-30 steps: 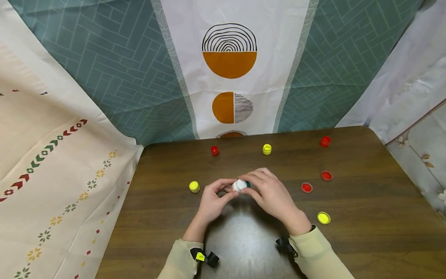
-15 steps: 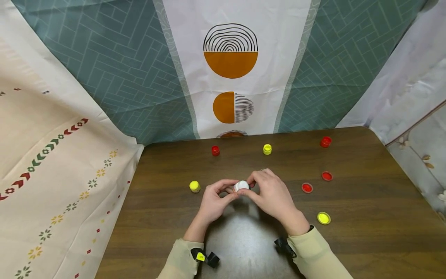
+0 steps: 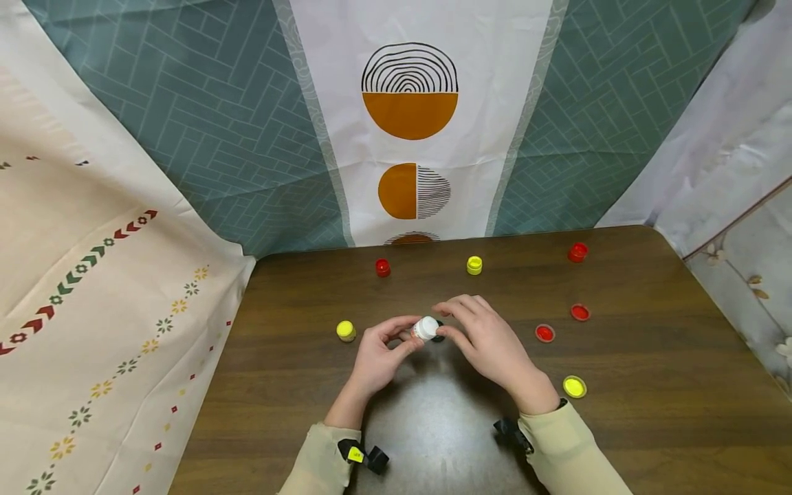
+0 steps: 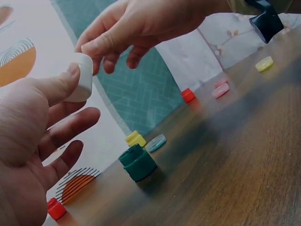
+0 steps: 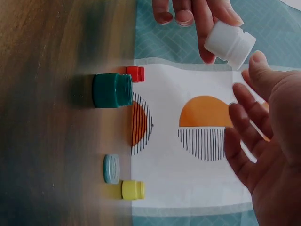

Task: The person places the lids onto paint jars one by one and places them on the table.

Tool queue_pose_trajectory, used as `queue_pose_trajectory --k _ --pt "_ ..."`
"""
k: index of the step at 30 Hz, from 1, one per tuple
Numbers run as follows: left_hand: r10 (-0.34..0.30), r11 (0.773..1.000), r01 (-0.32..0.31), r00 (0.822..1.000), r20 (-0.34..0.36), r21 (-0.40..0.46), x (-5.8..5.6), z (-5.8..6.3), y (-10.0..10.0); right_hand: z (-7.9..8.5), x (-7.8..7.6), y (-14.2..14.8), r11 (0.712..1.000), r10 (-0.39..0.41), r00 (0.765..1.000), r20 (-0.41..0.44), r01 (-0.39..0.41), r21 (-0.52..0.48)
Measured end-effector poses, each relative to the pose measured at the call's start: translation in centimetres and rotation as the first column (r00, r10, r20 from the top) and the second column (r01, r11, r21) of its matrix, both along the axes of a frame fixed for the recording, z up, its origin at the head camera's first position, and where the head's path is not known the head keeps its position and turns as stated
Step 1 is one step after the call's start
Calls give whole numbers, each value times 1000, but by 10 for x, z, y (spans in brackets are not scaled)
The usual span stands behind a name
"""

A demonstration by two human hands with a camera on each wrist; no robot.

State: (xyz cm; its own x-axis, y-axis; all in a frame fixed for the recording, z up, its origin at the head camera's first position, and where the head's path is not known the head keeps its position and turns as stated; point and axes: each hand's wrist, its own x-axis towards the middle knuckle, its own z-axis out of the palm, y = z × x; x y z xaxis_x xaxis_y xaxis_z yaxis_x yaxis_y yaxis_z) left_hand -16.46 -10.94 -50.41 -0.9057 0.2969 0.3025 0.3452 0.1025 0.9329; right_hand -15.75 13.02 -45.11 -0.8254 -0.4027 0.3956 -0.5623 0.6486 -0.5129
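My left hand [image 3: 379, 354] pinches a small white paint pot [image 3: 425, 328] between thumb and fingers, tilted and raised above the table. Its white cap end [image 5: 241, 51] points towards my right hand [image 3: 495, 347]. The right fingers are spread and loosely bent around that end, with the thumb tip close to the cap. Below the hands, an uncapped green paint pot [image 4: 137, 162] stands on the table, mostly hidden in the head view. A teal-rimmed lid [image 4: 156, 142] lies behind it.
Red pots [image 3: 383, 268] [image 3: 578, 252] and a yellow pot [image 3: 474, 265] stand along the far edge of the wooden table [image 3: 297, 426]. Another yellow-topped pot [image 3: 346, 331] is left of the hands. Two red lids [image 3: 545, 333] [image 3: 580, 312] and a yellow lid [image 3: 575, 386] lie to the right.
My right fingers closed in around the white pot's cap end, then opened and drew back a little to the right. The left hand keeps its hold on the pot, which tilts slightly differently.
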Motion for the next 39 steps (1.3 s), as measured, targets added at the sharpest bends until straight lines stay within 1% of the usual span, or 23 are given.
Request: queue_pose_trajectory --k 4,9,12,15,22,26,30,35,39 --pt "-5 1000 5 1000 7 10 0 -1 0 -1 -1 0 999 51 996 -77 -52 -7" --pt "-8 1000 8 1000 24 24 -1 0 -1 -1 -3 -1 993 112 981 -160 -116 -18" --pt "-11 1000 10 999 32 29 -1 1 -1 -1 -3 -1 989 141 973 -181 -146 -13" --pt "-15 999 14 1000 27 37 0 2 -2 0 -2 -2 987 155 971 -183 -160 -11" --pt "-38 998 37 999 13 50 -1 1 -2 -2 -1 -3 991 133 976 -172 -137 -12" --pt "-40 998 39 999 15 43 -1 0 -2 -2 -1 -3 992 122 981 -150 -124 0" --pt "-41 999 41 999 2 35 -1 -1 -3 -2 0 -4 994 109 984 -144 -108 11" --pt "-44 999 44 999 -13 32 0 0 -3 -1 1 -6 997 73 988 -134 -72 15" --pt "-39 999 39 999 -15 16 0 1 -3 -1 2 -8 1000 31 995 -95 -30 6"
